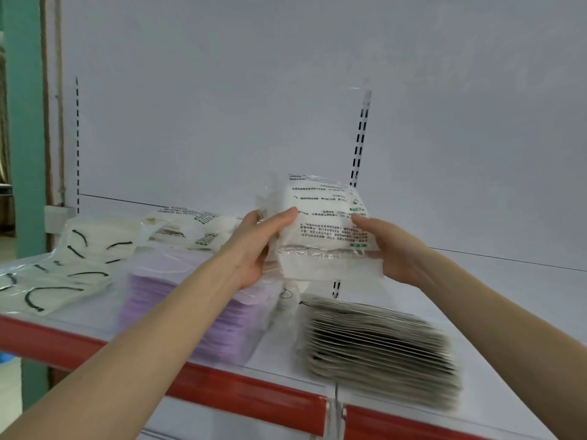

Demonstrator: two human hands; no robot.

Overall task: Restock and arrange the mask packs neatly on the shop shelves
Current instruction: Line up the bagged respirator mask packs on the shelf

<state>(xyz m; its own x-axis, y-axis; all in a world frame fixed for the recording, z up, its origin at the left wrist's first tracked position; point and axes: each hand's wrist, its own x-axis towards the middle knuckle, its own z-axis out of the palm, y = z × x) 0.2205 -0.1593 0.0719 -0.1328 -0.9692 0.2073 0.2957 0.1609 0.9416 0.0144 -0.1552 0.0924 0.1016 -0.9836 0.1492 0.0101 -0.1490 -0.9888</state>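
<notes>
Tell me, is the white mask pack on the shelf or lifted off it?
Lifted: left hand and right hand hold the white mask pack above the shelf.

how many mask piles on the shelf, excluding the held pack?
4: cream black-loop masks far left; white printed packs at back; purple stack centre; grey stack front right. More may hide behind the held pack, left hand, right hand.

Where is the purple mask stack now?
In the head view, the purple mask stack lies on the shelf left of centre, between the black-looped white packs and the grey stack.
</notes>
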